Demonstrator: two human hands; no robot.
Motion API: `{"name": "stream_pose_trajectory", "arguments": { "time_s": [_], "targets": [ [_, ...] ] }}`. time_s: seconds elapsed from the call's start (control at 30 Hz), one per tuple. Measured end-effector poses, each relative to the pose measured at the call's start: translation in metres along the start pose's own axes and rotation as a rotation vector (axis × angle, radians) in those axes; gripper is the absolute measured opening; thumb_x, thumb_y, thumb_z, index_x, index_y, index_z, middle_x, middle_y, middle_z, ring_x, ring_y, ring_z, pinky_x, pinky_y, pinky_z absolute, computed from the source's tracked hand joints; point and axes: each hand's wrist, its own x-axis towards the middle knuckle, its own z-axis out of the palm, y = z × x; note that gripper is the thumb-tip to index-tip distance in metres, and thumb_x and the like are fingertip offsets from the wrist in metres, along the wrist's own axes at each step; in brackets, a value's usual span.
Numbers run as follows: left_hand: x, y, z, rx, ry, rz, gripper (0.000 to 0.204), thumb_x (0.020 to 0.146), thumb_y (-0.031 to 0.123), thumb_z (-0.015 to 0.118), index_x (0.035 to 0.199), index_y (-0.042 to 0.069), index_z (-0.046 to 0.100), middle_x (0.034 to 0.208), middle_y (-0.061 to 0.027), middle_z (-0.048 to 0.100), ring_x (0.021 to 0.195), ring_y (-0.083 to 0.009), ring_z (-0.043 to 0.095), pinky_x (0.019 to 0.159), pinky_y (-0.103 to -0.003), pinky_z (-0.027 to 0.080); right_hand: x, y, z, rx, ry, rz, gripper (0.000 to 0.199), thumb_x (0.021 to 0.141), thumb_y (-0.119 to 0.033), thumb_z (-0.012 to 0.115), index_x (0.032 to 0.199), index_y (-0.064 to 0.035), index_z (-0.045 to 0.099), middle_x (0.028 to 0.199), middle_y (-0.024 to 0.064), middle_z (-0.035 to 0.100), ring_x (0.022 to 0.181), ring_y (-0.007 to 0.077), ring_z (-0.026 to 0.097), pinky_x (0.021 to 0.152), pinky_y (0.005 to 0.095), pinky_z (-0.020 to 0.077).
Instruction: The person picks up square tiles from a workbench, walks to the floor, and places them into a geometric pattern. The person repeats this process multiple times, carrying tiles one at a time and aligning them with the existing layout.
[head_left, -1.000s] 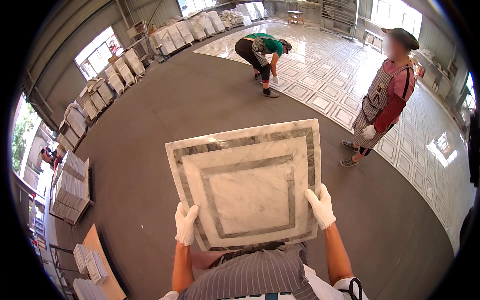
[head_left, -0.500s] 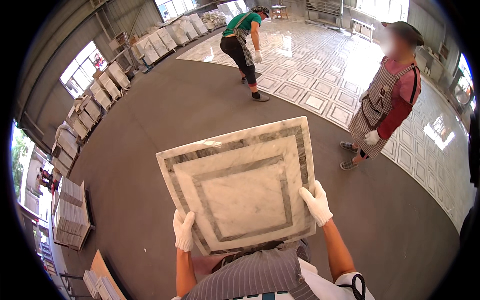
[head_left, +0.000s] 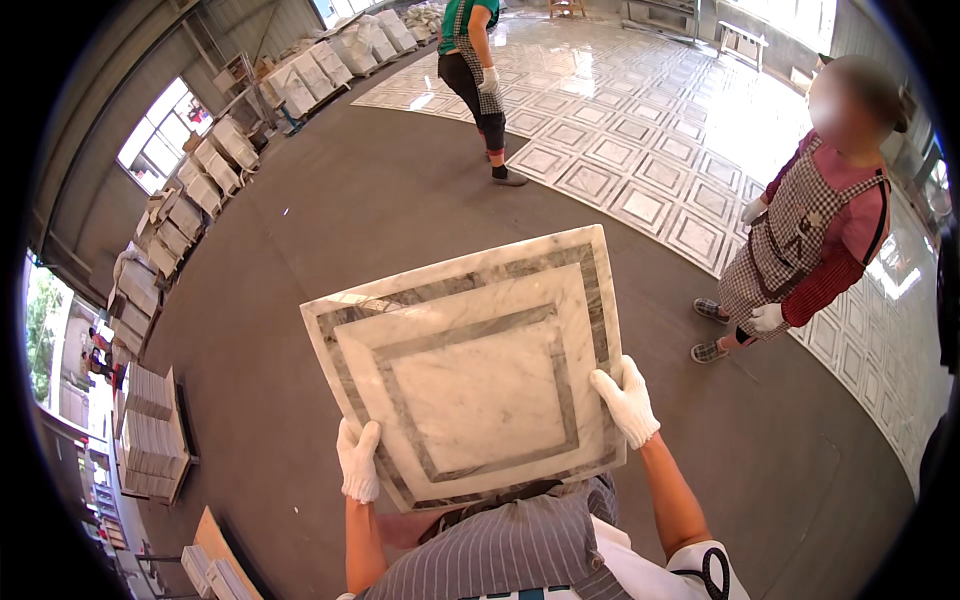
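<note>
Fingers (head_left: 607,386) clasp the marble tile (head_left: 478,392) at both side edges.

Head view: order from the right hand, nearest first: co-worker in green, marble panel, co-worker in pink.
1. Marble panel: in the right hand, held at its right edge.
2. Co-worker in pink: standing ahead, to the right.
3. Co-worker in green: farther ahead, cut off by the top edge.

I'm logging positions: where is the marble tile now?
The marble tile is just below head-view centre, held between the left hand and right hand.
</note>
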Motion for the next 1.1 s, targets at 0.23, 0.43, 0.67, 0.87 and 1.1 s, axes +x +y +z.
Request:
{"name": "stream_pose_trajectory", "arguments": {
  "time_s": [0.23, 0.43, 0.67, 0.87, 1.1],
  "targets": [
    [0.08, -0.002, 0.001, 0.043, -0.035, -0.062, 0.027, 0.087, 0.013, 0.059, 0.11, 0.001, 0.054, 0.101, -0.0041, 0.061, 0.088, -0.0119, 0.056, 0.082, -0.029, 0.046, 0.05, -0.018, 0.036, -0.018, 0.02, 0.055, 0.026, 0.085, -0.023, 0.065, 0.097, -0.0023, 0.055, 0.079, 0.0004, 0.054, 0.072, 0.0091, 0.047, 0.067, 0.0272, 0.043],
    [0.169, 0.006, -0.007, -0.01, -0.1, -0.069, 0.027, 0.087, 0.013, 0.06, 0.11, 0.001, 0.053, 0.1, -0.0037, 0.061, 0.087, -0.0118, 0.056, 0.081, -0.029, 0.046, 0.099, -0.031, 0.088, -0.008, 0.086, -0.014, 0.02, 0.086, -0.02, 0.064, 0.094, -0.0035, 0.055, 0.077, -0.0018, 0.052, 0.07, 0.0071, 0.044, 0.064, 0.0262, 0.0413],
    [0.307, 0.026, -0.019, -0.021, -0.133, -0.014, 0.025, 0.088, 0.012, 0.058, 0.109, 0.001, 0.053, 0.1, -0.0044, 0.061, 0.087, -0.0113, 0.056, 0.08, -0.028, 0.047, 0.208, -0.061, 0.17, 0.055, 0.104, -0.046, 0.02, 0.086, -0.02, 0.064, 0.094, -0.0027, 0.056, 0.077, -0.0016, 0.052, 0.071, 0.0067, 0.045, 0.065, 0.0263, 0.0415],
    [0.384, 0.035, -0.037, -0.028, -0.063, -0.027, 0.029, 0.088, 0.011, 0.056, 0.115, 0.0, 0.053, 0.103, -0.0049, 0.061, 0.09, -0.0127, 0.056, 0.083, -0.029, 0.046, 0.276, -0.098, 0.239, 0.025, 0.062, -0.052, 0.026, 0.084, -0.025, 0.065, 0.093, -0.002, 0.056, 0.076, -0.0014, 0.051, 0.071, 0.0077, 0.046, 0.064, 0.0267, 0.042],
    [0.483, 0.011, -0.05, -0.088, 0.035, -0.028, 0.037, 0.089, 0.015, 0.056, 0.124, 0.002, 0.05, 0.114, -0.0064, 0.058, 0.101, -0.016, 0.054, 0.091, -0.033, 0.043, 0.395, -0.118, 0.308, -0.142, -0.081, 0.003, 0.025, 0.084, -0.024, 0.065, 0.094, -0.003, 0.056, 0.075, -0.0023, 0.049, 0.07, 0.0067, 0.044, 0.063, 0.0251, 0.0407]
  ]
}}
